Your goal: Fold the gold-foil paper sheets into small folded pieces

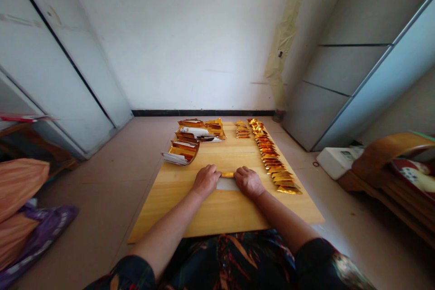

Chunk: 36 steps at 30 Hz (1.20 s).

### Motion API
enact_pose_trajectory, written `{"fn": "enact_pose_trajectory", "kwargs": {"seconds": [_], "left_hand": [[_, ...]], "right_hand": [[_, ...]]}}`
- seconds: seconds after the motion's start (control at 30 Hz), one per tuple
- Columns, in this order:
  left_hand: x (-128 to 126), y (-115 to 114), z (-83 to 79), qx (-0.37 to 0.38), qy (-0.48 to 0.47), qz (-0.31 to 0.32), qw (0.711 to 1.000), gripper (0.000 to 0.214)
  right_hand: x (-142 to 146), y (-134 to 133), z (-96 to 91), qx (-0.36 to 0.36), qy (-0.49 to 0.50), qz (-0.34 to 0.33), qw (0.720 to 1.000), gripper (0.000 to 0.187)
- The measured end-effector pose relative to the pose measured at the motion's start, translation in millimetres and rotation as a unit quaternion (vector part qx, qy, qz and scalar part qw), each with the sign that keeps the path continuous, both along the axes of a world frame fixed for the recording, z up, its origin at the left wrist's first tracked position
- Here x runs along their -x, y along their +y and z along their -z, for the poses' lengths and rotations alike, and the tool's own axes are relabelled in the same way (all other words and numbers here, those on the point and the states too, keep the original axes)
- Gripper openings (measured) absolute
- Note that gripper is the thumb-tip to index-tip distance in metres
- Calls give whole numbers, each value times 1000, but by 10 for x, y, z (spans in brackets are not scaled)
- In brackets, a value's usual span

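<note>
Left hand (205,180): I had it pressed flat, fingertips on the gold foil strip (227,174).
Right hand (249,182): pressed down too, at the strip's other end.
Strip: near the wooden board's (217,217) front edge, on white paper (227,184).
Right edge: folded gold packets (272,158) lined up.

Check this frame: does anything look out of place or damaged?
A curled stack of gold foil and white paper overhangs the left edge of the light wooden board, unlike the neat row of folded gold packets.

top: short-sleeved black top (224,263) | print: red, orange and gold streaks, bottom centre of frame | left sleeve (124,276): same print, bottom left | right sleeve (322,265): same print, bottom right | left hand (205,181), right hand (249,182): bare
</note>
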<state>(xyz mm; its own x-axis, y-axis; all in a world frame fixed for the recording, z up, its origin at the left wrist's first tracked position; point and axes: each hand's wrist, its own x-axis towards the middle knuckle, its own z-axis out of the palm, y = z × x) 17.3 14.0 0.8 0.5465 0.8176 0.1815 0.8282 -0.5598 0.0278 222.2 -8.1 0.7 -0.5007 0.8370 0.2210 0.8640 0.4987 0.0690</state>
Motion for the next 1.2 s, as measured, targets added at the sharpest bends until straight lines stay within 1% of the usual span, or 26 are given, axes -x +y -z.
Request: {"fn": "enact_pose_trajectory", "kwargs": {"seconds": [0.17,0.4,0.57,0.8,0.9,1.0,1.1,1.2], "left_hand": [[45,-46,-27,-17,-10,5,1000,29],[77,-92,-96,0,-49,14,999,26],[47,-117,-60,-12,-43,4,999,23],[-13,-69,-43,4,-31,56,998,21],[-29,-51,-21,6,-9,57,998,20],[-11,-73,-3,-7,-1,58,998,22],[37,-120,5,-23,-14,77,997,25],[96,-165,21,-21,-28,81,996,29]], "right_hand": [[4,-22,-54,19,-19,-10,1000,19],[-46,-134,-130,30,-26,-11,999,14],[-65,-190,-158,40,-21,-7,999,18],[-70,-189,-168,48,0,12,999,22],[-97,-190,-161,45,4,22,999,23],[-129,-190,-134,38,9,33,999,26],[-141,-192,-101,33,13,40,999,28],[-129,-199,-90,35,18,44,998,29]]}}
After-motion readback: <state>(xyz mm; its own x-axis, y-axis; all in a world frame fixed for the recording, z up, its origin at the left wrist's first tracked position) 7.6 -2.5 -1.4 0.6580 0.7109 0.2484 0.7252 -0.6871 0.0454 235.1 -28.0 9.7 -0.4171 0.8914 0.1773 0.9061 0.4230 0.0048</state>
